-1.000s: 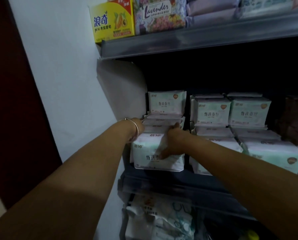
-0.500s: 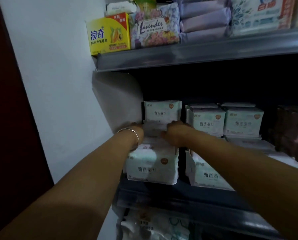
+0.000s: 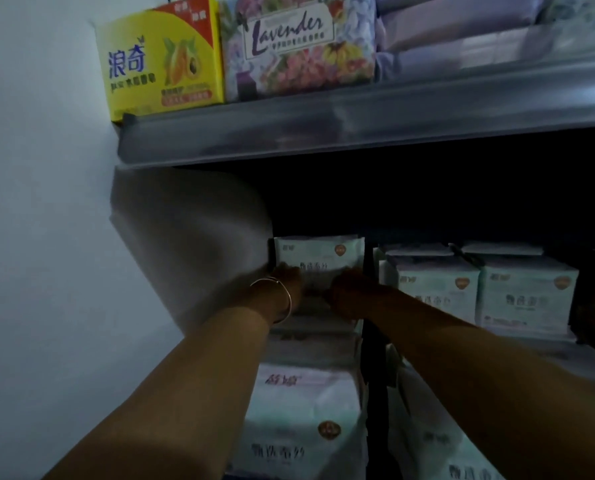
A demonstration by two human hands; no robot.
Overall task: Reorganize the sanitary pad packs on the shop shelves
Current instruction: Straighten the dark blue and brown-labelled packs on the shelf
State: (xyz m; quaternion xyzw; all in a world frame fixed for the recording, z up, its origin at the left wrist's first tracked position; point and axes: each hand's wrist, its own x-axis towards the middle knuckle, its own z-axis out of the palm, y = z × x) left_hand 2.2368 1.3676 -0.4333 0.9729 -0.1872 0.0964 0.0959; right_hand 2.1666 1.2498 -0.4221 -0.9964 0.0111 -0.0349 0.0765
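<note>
Left hand [image 3: 287, 278], bangle [image 3: 278, 299] on wrist, at left edge of a pack [image 3: 315, 292] lying flat on top of the left stack [image 3: 310, 403]. Right hand [image 3: 349, 294] at that pack's right edge. Both deep in the middle shelf, near its left end by the wall [image 3: 47, 237]. Fingers look curled onto the pack from either side, so judged as gripping it; dim and blurred, not certain.

Key relation: pack directly between the hands, long axis running left-right across the shelf, both hands about equally near. Just behind it, an upright pack [image 3: 318, 252] stands at the shelf's back, face forward, label partly hidden by the fingers. Cannot tell whether held pack touches it.

Stack below runs toward the shelf's front edge, bottom pack face-out. Right of the stack, a dark gap, then more packs [image 3: 479, 289] in two upright rows, well apart from the hands.

Upper shelf [image 3: 323, 126] overhead: yellow box [image 3: 161, 60] at left corner, lavender pack [image 3: 299, 46] beside it, purple packs [image 3: 462, 32] further right.

Likely step: squaring or seating the top pack. Risk: soft packs, stack could slump toward the gap.
</note>
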